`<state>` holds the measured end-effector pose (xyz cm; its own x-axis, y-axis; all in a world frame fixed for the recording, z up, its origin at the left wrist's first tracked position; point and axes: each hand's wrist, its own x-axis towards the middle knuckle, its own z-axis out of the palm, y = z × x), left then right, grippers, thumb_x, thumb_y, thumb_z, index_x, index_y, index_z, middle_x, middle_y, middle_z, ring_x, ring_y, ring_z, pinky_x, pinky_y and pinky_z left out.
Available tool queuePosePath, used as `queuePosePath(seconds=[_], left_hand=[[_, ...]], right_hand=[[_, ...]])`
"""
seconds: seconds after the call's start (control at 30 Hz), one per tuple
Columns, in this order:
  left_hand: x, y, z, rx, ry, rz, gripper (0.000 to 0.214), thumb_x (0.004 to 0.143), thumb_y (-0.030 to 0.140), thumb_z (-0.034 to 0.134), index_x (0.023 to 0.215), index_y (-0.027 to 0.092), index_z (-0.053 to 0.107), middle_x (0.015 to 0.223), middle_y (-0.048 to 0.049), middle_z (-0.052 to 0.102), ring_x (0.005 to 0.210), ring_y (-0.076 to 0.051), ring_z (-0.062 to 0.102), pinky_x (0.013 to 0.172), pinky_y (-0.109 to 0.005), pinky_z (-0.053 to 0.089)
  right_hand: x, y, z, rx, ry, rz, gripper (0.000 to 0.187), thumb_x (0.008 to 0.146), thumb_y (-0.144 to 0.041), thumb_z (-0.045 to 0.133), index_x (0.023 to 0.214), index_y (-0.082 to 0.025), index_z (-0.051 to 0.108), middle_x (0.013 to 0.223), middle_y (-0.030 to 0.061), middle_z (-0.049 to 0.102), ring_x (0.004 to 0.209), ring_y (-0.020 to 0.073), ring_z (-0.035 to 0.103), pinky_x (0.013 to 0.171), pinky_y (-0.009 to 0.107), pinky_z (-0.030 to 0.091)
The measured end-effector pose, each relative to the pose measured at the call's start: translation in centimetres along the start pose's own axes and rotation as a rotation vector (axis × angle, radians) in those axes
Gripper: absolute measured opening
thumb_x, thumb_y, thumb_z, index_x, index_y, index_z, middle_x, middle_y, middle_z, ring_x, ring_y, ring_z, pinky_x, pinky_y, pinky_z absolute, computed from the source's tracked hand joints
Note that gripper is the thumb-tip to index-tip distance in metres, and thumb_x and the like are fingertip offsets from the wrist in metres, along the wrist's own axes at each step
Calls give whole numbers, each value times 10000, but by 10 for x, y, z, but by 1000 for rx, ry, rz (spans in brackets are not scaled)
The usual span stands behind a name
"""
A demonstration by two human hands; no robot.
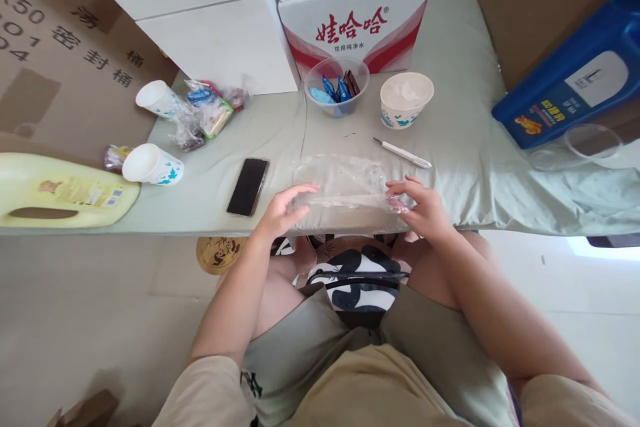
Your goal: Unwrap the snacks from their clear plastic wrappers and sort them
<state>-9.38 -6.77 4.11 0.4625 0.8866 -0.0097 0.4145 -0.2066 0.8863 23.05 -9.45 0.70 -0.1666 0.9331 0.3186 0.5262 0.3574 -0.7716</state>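
Observation:
A clear plastic bag [345,180] lies flat on the pale green cloth of the table [465,167], near its front edge. My left hand [285,210] rests on the bag's left end with fingers stretched out and pressing down. My right hand [420,203] is at the bag's right end, fingers curled and pinching the plastic there. A black phone [248,185] lies just left of my left hand. A white-handled small knife [401,152] lies beyond the bag, toward the right.
Behind the bag stand a clear bowl of blue and brown packets [337,87] and a paper bowl [406,99]. Two paper cups [150,165] and wrapped snacks [207,113] sit left. A yellow jug [60,190], a blue jug [575,80] and stacked cartons [355,20] ring the table.

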Motion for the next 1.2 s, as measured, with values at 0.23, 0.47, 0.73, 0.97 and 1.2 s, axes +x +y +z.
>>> queuePosePath(seconds=[0.23,0.47,0.73,0.97,1.2], left_hand=[[-7,11,15,154,92,-95,266,859,344,611,1041,202,742,1125,-87,769,1081,-248,711,1020,-412,533],[18,12,12,-522,452,-210,267,803,444,689,757,186,635,766,-48,749,803,-184,735,838,-333,580],[42,-2,32,-423,583,-265,232,932,380,563,778,209,530,585,35,595,393,-65,473,397,-199,339],[43,-7,30,-19,576,-268,207,963,351,519,816,221,580,489,42,518,477,-121,526,525,-252,396],[47,0,26,455,461,-463,250,934,315,483,847,212,693,658,-41,678,679,-199,636,681,-322,442]], right_hand=[[-3,7,-8,397,195,294,426,766,-402,772,1132,-281,589,826,6,726,812,223,708,723,357,540],[5,17,-5,655,339,270,279,791,-472,752,788,-266,564,800,-1,699,998,241,719,952,433,515],[11,4,-1,301,339,307,322,911,-566,590,867,-249,563,546,-53,557,570,168,650,605,307,508],[18,2,-5,74,317,491,218,914,-433,500,875,-236,584,577,-41,559,447,124,479,506,279,404],[17,8,-4,-283,132,510,368,821,-367,552,1162,-229,585,822,32,666,660,209,588,724,392,475]])
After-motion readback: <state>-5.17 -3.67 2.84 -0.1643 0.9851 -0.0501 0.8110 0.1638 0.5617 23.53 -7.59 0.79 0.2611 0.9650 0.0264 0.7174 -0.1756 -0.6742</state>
